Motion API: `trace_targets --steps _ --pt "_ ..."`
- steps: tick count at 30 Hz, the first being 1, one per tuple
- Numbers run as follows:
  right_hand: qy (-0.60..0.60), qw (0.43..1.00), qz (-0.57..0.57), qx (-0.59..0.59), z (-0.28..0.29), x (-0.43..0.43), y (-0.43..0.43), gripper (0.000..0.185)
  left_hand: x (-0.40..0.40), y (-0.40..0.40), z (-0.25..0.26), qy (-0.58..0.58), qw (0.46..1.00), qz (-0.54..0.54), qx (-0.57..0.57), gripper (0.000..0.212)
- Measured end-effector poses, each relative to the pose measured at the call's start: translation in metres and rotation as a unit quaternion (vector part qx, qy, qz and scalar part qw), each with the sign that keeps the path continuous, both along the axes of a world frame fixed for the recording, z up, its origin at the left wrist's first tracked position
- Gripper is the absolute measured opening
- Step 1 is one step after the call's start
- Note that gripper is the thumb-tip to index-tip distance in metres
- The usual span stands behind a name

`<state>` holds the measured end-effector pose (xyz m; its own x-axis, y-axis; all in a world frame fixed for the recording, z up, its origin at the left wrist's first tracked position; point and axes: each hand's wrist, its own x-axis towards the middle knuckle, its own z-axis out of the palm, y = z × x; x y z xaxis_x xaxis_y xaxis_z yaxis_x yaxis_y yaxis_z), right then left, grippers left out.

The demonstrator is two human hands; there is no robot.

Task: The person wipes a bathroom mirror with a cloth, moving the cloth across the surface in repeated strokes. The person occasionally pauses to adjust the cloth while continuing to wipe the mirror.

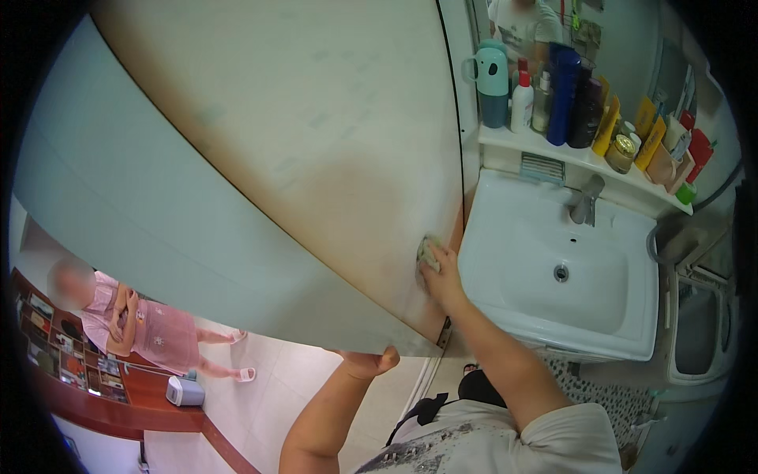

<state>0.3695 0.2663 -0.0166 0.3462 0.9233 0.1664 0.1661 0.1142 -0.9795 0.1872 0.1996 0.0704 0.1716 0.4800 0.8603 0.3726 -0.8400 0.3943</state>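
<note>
My right hand (440, 275) holds a crumpled greenish cloth or sponge (427, 253). It is pressed on a large cream surface (355, 148), near that surface's right edge and beside the washbasin. My left hand (370, 361) grips the lower edge of a pale blue-white panel (195, 231), which looks like a door. The thumb shows at the edge, while most of the fingers are hidden. Faint bluish smudges mark the cream surface, and a brownish band runs along its border with the panel. Small metal hardware (443, 333) sits at the lower corner.
To the right is a white washbasin (533, 237) with a metal faucet (587, 201). Above it, a shelf (551, 147) carries several bottles, tubes and jars below a mirror. At lower left, a person (142, 332) stands with folded arms near a grey bin (185, 391) and a shelving unit (71, 349).
</note>
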Motion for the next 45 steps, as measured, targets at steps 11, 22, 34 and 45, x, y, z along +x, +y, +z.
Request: trace_targets --steps 11,22,34,45 --pt "-0.117 0.992 -0.022 0.027 0.011 0.015 0.010 0.056 0.005 0.000 0.007 -0.019 0.999 -0.030 0.001 0.051" --pt "-0.087 0.996 -0.012 0.005 0.015 0.020 0.008 0.058 0.003 0.001 0.003 0.037 0.997 0.055 0.031 0.055" --pt "-0.078 0.995 0.014 0.062 0.031 0.007 -0.005 0.060 0.007 -0.002 0.012 0.034 0.996 0.073 0.030 0.048" --pt "-0.158 0.981 0.056 0.093 0.049 -0.026 -0.062 0.061 0.015 -0.007 0.023 -0.008 1.000 0.013 0.005 0.051"
